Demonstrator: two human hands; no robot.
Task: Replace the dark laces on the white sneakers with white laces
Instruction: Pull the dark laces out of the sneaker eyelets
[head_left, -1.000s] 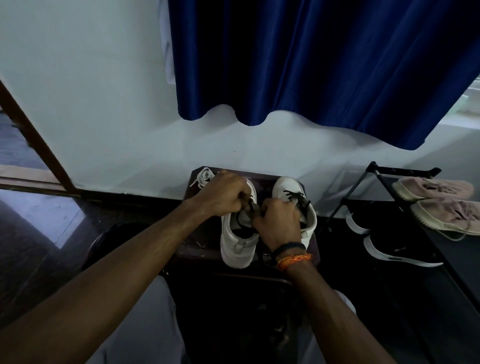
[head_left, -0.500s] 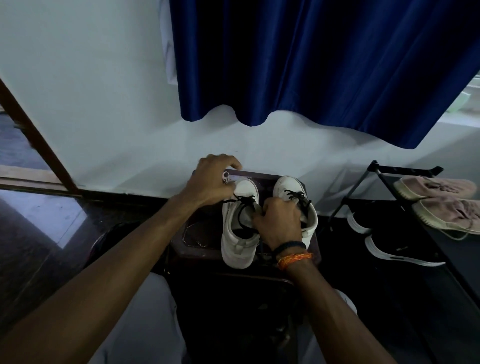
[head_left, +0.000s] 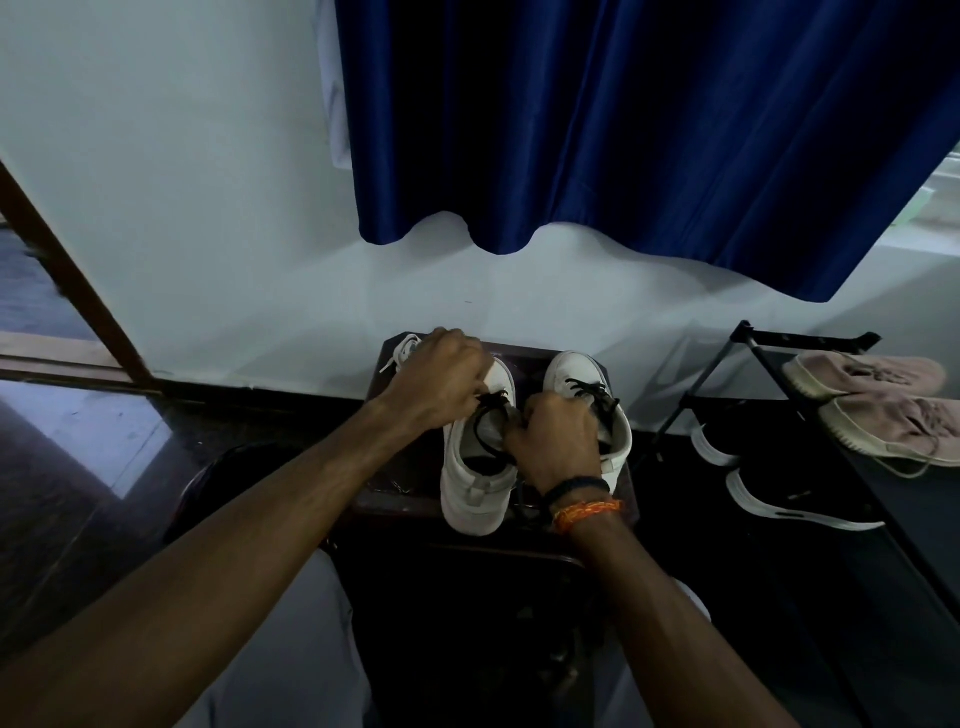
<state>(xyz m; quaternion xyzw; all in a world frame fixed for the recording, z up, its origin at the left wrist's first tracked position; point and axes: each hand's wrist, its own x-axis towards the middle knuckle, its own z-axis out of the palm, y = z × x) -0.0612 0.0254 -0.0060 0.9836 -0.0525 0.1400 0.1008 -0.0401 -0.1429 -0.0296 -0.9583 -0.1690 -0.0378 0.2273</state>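
While both fists work over the left sneaker (head_left: 475, 467), the left hand (head_left: 441, 382) curls on the dark lace (head_left: 488, 415) at the far end and the right hand (head_left: 558, 441) pinches it just beside the tongue. Its long axis runs near to far, beside the right sneaker (head_left: 576, 371), on a dark stool (head_left: 384, 499) by a white wall (head_left: 208, 208); white laces (head_left: 402, 348) lie at the far left corner.

A small dark stool (head_left: 387, 499) carries two white sneakers side by side, one (head_left: 475, 483) under both hands and one (head_left: 574, 371) beyond the right hand, with white laces (head_left: 402, 349) behind the left hand.
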